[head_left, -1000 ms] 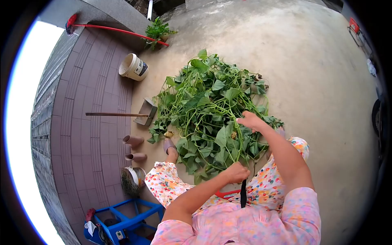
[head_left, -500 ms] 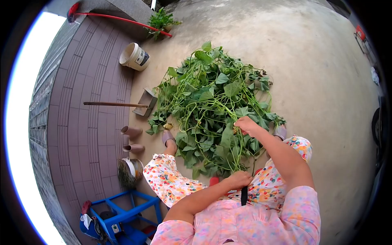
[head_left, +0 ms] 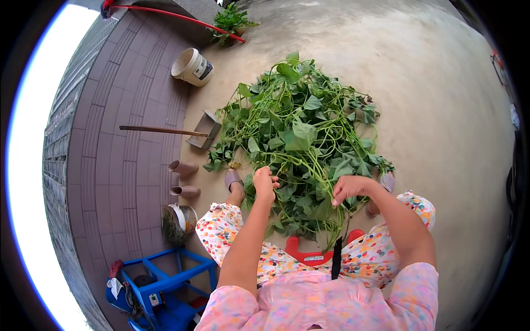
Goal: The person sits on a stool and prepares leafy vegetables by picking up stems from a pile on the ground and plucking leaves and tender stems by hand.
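A heap of green leafy vines [head_left: 302, 118] spreads over the floor [head_left: 447, 132] in the middle of the frame. Right of centre, the right hand [head_left: 351, 188] has its grip pinched around some stems [head_left: 322, 177]; just below centre, the left hand [head_left: 265, 183] is half curled over the heap's lower left, and I cannot tell whether its grip holds anything
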Demonstrator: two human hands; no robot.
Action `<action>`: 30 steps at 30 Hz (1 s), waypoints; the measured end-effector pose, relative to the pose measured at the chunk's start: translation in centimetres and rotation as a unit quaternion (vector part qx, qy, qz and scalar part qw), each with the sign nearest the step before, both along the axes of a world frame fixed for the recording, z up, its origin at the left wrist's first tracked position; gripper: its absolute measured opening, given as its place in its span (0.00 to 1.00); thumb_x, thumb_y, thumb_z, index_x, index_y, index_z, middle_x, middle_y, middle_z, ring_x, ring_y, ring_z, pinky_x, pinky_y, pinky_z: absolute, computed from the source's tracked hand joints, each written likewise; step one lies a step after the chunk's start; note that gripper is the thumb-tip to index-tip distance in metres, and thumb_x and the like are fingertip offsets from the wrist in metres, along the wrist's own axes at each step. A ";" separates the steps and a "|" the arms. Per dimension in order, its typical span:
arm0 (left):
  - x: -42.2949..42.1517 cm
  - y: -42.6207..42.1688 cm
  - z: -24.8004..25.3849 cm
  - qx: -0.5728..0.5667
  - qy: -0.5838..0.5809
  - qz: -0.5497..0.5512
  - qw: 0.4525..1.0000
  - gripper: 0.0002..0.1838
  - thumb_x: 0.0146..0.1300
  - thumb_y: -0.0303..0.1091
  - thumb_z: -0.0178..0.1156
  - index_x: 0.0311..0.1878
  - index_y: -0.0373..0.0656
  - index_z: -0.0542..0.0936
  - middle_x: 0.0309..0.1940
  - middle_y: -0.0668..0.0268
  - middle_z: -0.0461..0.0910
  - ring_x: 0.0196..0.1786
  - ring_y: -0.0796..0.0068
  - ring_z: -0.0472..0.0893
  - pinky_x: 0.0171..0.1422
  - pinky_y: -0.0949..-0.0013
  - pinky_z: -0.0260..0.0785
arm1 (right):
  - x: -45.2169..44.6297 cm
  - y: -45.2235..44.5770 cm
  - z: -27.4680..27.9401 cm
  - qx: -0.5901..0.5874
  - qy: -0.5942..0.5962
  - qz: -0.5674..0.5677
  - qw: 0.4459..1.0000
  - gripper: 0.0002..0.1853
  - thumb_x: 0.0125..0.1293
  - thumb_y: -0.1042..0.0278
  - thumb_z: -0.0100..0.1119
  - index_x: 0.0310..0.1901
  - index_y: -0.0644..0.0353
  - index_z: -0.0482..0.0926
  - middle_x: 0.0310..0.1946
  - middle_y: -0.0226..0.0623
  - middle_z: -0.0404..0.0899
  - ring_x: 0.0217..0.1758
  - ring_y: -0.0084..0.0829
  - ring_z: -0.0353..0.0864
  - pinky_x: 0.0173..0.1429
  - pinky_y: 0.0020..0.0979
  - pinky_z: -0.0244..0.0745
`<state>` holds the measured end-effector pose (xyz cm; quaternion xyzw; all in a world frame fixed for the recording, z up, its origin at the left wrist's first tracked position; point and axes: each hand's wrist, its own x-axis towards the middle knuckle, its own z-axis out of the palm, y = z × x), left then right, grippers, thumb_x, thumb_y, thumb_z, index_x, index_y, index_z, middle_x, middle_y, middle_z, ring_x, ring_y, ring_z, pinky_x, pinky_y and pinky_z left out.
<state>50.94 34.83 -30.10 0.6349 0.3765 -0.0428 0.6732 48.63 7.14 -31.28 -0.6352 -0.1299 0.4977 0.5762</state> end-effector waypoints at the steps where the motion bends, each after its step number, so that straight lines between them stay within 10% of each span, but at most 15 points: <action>1: 0.5 0.7 -0.7 -0.033 0.049 0.025 0.998 0.13 0.57 0.39 0.51 0.40 0.41 0.67 0.30 0.66 0.69 0.24 0.71 0.71 0.21 0.70 0.63 | -0.6 0.3 -0.5 -0.008 0.006 0.057 0.998 0.09 0.46 0.66 0.65 0.24 0.63 0.80 0.16 0.24 0.72 0.19 0.16 0.65 0.25 0.21 0.60; 10: 1.7 1.6 -5.6 -0.183 0.119 0.021 0.976 0.12 0.55 0.39 0.56 0.36 0.41 0.70 0.25 0.65 0.73 0.20 0.72 0.69 0.22 0.71 0.59 | -2.0 2.4 0.2 -0.030 -0.035 0.364 0.930 0.17 0.50 0.59 0.57 0.14 0.64 0.70 0.11 0.25 0.65 0.18 0.18 0.61 0.23 0.26 0.56; 19: 1.3 1.9 -4.3 -0.109 0.249 -0.042 0.961 0.08 0.56 0.35 0.54 0.30 0.40 0.71 0.23 0.64 0.73 0.17 0.75 0.68 0.20 0.72 0.60 | -4.7 4.2 3.2 -0.010 -0.215 0.373 0.903 0.11 0.38 0.62 0.58 0.15 0.62 0.73 0.14 0.36 0.70 0.19 0.32 0.68 0.25 0.32 0.62; 21: -0.3 1.7 -4.9 -0.325 0.012 0.082 0.942 0.09 0.56 0.37 0.53 0.30 0.40 0.71 0.21 0.65 0.71 0.15 0.75 0.67 0.16 0.73 0.60 | -5.0 3.7 2.8 -0.048 -0.287 0.404 0.867 0.12 0.38 0.61 0.59 0.25 0.58 0.75 0.15 0.37 0.71 0.21 0.31 0.71 0.26 0.31 0.66; 24: 1.1 3.2 -2.3 -0.294 0.041 0.104 0.949 0.08 0.56 0.37 0.53 0.25 0.46 0.70 0.11 0.73 0.63 0.10 0.81 0.61 0.11 0.75 0.51 | -4.1 1.4 0.6 -0.121 -0.216 0.096 0.964 0.17 0.53 0.56 0.48 0.45 0.48 0.69 0.23 0.33 0.76 0.24 0.31 0.77 0.28 0.32 0.70; 26: 2.0 5.3 1.2 -0.264 0.035 0.089 0.960 0.09 0.55 0.37 0.53 0.21 0.49 0.68 0.07 0.77 0.58 0.09 0.83 0.57 0.10 0.75 0.47 | -2.8 1.1 -0.5 -0.326 -0.438 0.060 0.836 0.12 0.55 0.59 0.46 0.40 0.48 0.74 0.26 0.35 0.78 0.32 0.35 0.79 0.34 0.37 0.70; 30: 3.5 4.8 12.0 -0.214 -0.145 0.074 0.963 0.12 0.55 0.35 0.53 0.17 0.49 0.67 0.06 0.78 0.55 0.08 0.84 0.54 0.10 0.78 0.45 | -0.2 0.2 2.9 -0.383 -0.365 0.144 0.836 0.13 0.52 0.58 0.54 0.32 0.57 0.79 0.34 0.39 0.78 0.39 0.38 0.78 0.43 0.36 0.71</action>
